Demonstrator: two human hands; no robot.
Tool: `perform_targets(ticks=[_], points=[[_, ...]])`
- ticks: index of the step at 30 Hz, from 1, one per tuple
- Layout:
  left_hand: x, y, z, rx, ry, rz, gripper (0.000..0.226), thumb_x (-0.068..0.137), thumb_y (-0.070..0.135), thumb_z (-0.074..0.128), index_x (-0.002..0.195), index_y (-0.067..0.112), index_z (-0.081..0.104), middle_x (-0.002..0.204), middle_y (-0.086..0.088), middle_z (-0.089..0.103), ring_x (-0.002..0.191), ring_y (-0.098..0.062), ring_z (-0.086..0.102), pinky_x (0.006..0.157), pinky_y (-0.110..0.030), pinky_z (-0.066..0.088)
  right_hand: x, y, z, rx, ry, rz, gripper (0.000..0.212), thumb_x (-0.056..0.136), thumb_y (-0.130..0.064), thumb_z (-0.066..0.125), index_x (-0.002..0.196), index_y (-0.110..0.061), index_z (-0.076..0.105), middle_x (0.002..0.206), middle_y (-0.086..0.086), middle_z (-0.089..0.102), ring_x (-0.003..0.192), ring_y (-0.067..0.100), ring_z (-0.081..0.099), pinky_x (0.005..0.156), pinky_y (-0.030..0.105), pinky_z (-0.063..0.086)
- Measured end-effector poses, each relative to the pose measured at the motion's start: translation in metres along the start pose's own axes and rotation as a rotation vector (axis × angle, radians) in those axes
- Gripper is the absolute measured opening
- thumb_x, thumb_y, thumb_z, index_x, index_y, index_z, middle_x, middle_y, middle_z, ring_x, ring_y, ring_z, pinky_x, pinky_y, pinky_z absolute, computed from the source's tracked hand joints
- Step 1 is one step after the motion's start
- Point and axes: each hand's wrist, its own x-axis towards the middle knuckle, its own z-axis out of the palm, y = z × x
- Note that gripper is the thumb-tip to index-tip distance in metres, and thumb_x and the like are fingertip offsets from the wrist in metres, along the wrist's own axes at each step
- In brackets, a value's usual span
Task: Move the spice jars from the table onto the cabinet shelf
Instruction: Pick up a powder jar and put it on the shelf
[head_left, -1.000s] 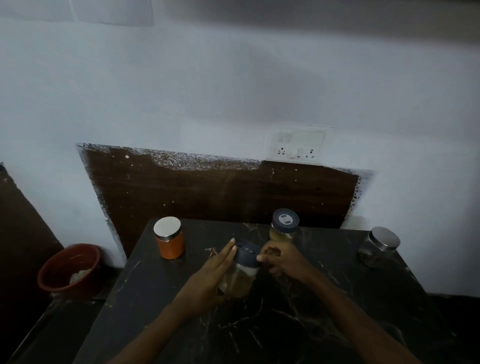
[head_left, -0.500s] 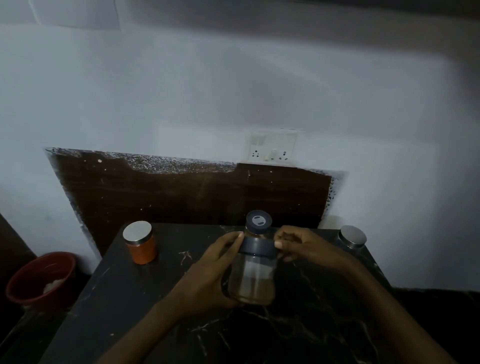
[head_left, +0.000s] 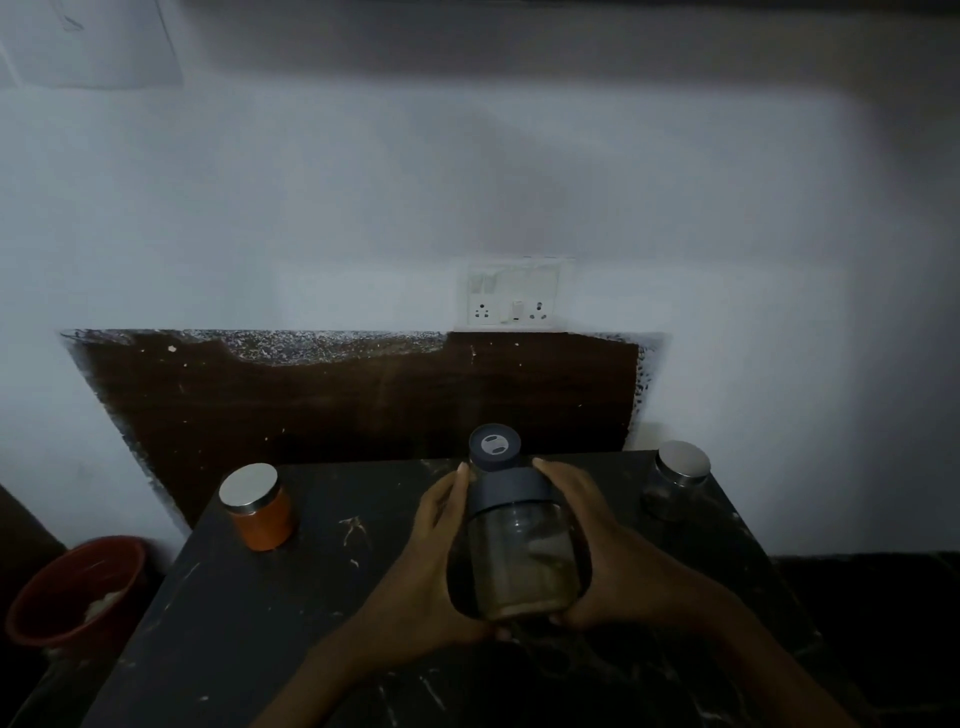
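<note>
Surface: dark stone-look counter (head_left: 291, 613) with pale veining, seen from above and in front. Lighting is dim and detail in the lower corners is lost. The back edge of the counter meets a dark wood-grain panel (head_left: 363, 400) fixed to a pale wall (head_left: 363, 197); the panel's top edge is ragged and speckled. A white switch-and-socket plate (head_left: 511, 296) sits on the wall just above the panel, right of centre.

Left of the counter, lower down, a red bucket (head_left: 78, 587) with something pale inside; its contents cannot be identified.

On the counter: orange jar (head_left: 260, 506) with a silver lid, upright, near the back left corner. Dark jar (head_left: 675, 486) with a silver lid, upright, near the back right corner, close to the right edge. Second clear jar (head_left: 493, 449) with a dark grey lid, at the back centre, mostly hidden behind the held one.

Held item: clear glass jar (head_left: 519, 556) with a dark grey lid, brownish contents low in it. Left hand (head_left: 426, 571) wraps its left side, right hand (head_left: 618, 561) its right side, fingertips meeting under the base. Whether the base touches the counter cannot be told.

Open room: counter bare between the orange jar and the hands, and between the hands and the dark jar. Front left of the counter bare.
</note>
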Motion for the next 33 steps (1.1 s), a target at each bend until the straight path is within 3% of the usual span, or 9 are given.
perform_targets(ticks=[5, 8, 12, 15, 18, 21, 24, 27, 33], points=[[0.006, 0.007, 0.007, 0.095, 0.025, 0.047, 0.128, 0.056, 0.058, 0.081, 0.146, 0.041, -0.009, 0.150, 0.024, -0.007, 0.140, 0.001, 0.010, 0.111, -0.031, 0.034, 0.000, -0.005, 0.010, -0.172, 0.077, -0.074, 0.124, 0.061, -0.021, 0.084, 0.135, -0.054, -0.011, 0.151, -0.018, -0.001, 0.137, -0.007, 0.003, 0.109, 0.005, 0.011], [0.005, 0.009, 0.006, 0.007, 0.054, 0.043, 0.123, 0.058, 0.047, 0.084, 0.146, 0.037, -0.001, 0.145, 0.025, 0.005, 0.133, 0.008, 0.020, 0.106, -0.020, 0.037, -0.002, -0.007, 0.001, -0.020, -0.013, -0.049, 0.129, 0.058, -0.029, 0.086, 0.133, -0.060, -0.014, 0.147, -0.025, 0.003, 0.136, 0.001, 0.020, 0.111, 0.025, 0.030], [0.002, 0.011, 0.006, -0.150, 0.072, 0.018, 0.124, 0.055, 0.042, 0.086, 0.147, 0.036, 0.002, 0.143, 0.025, 0.017, 0.131, 0.005, 0.030, 0.095, -0.009, 0.039, -0.005, -0.008, -0.004, 0.040, -0.055, -0.016, 0.132, 0.057, -0.028, 0.088, 0.124, -0.069, -0.018, 0.139, -0.036, 0.007, 0.126, -0.012, 0.026, 0.095, 0.005, 0.031], [0.004, 0.009, 0.004, -0.114, 0.039, 0.020, 0.128, 0.054, 0.042, 0.087, 0.141, 0.053, -0.006, 0.146, 0.030, 0.004, 0.136, 0.008, 0.019, 0.098, -0.006, 0.034, -0.004, -0.008, -0.003, 0.020, -0.004, -0.037, 0.129, 0.057, -0.027, 0.088, 0.132, -0.063, -0.010, 0.136, -0.042, 0.006, 0.124, -0.017, 0.025, 0.092, 0.003, 0.035], [0.008, 0.007, 0.009, 0.117, 0.077, 0.087, 0.132, 0.053, 0.055, 0.084, 0.141, 0.050, -0.014, 0.150, 0.025, -0.016, 0.143, -0.002, -0.002, 0.110, -0.021, 0.023, 0.001, -0.009, 0.001, -0.022, 0.039, -0.062, 0.126, 0.057, -0.028, 0.087, 0.133, -0.061, -0.009, 0.145, -0.025, 0.008, 0.130, -0.007, 0.027, 0.102, 0.013, 0.035], [0.010, 0.014, 0.010, 0.138, 0.099, 0.075, 0.122, 0.055, 0.055, 0.081, 0.142, 0.052, -0.005, 0.149, 0.021, -0.005, 0.140, -0.003, 0.008, 0.112, -0.032, 0.031, 0.002, -0.013, 0.003, -0.069, 0.043, -0.062, 0.124, 0.060, -0.032, 0.085, 0.124, -0.069, -0.014, 0.144, -0.026, 0.007, 0.132, 0.002, 0.026, 0.100, 0.008, 0.029], [0.010, 0.019, 0.003, 0.004, 0.109, 0.084, 0.116, 0.057, 0.043, 0.083, 0.147, 0.039, 0.010, 0.144, 0.022, 0.009, 0.134, 0.007, 0.020, 0.104, -0.018, 0.038, 0.000, -0.017, -0.006, -0.013, -0.004, -0.058, 0.131, 0.057, -0.030, 0.088, 0.130, -0.064, -0.015, 0.143, -0.035, -0.002, 0.130, -0.011, 0.019, 0.101, 0.010, 0.031], [0.010, 0.023, -0.002, -0.064, 0.115, 0.096, 0.113, 0.058, 0.040, 0.083, 0.145, 0.034, 0.012, 0.141, 0.027, 0.013, 0.131, 0.010, 0.024, 0.096, -0.006, 0.036, -0.005, -0.017, -0.016, 0.104, -0.033, -0.018, 0.128, 0.055, -0.025, 0.089, 0.132, -0.062, -0.007, 0.137, -0.042, 0.005, 0.115, -0.033, 0.019, 0.087, -0.005, 0.032], [0.015, 0.022, 0.001, 0.161, 0.072, 0.109, 0.124, 0.052, 0.062, 0.077, 0.140, 0.053, -0.011, 0.149, 0.025, -0.019, 0.141, -0.001, -0.004, 0.104, -0.008, 0.016, -0.005, -0.025, -0.013, 0.049, 0.024, -0.051, 0.116, 0.055, -0.020, 0.089, 0.130, -0.054, 0.008, 0.133, -0.033, 0.019, 0.114, -0.026, 0.030, 0.085, -0.003, 0.035]])
